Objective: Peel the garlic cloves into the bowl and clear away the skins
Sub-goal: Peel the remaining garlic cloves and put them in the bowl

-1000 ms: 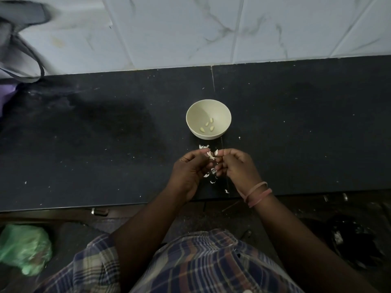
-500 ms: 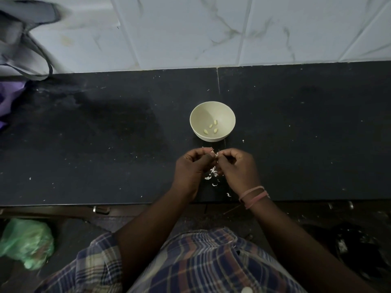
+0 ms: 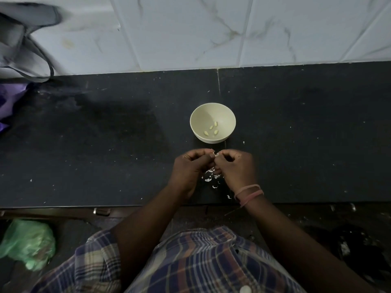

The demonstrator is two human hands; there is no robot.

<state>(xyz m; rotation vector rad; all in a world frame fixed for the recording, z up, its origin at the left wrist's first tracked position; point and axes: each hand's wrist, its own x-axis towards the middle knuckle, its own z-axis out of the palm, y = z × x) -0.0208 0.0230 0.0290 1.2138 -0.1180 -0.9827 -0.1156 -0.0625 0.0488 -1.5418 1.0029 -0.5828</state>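
Observation:
A pale bowl stands on the black counter and holds several peeled garlic cloves. Just in front of it my left hand and my right hand meet fingertip to fingertip. Both pinch a small garlic clove, of which only a pale bit shows between the fingers. Loose white garlic skins lie on the counter beneath and between my hands.
A white tiled wall backs the counter. A grey bag and purple cloth sit at the far left. Below the counter edge lie a green plastic bag on the left and a dark bag on the right.
My hands have drawn closer together and curled tighter round the clove, so less of it shows. More skin bits lie under them. The camera view has shifted slightly.

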